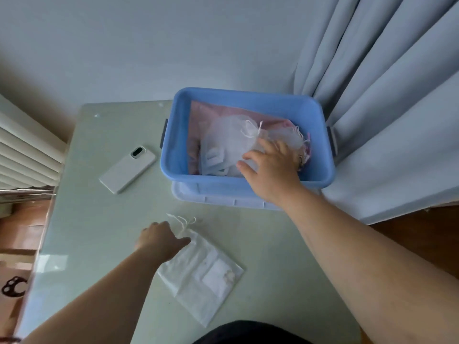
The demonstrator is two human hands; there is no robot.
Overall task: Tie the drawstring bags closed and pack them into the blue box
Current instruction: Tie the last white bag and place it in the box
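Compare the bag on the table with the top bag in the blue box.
The table bag lies on the table, the left hand at its neck; the box bag sits in the blue box under the right hand. The table bag looks flat and smooth; the box bag looks puffy and sheer. Both are white with white drawstrings.

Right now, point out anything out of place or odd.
The blue box stands on a pale lid that juts out at its near side. A phone lies face down beside it. Nothing spilled.
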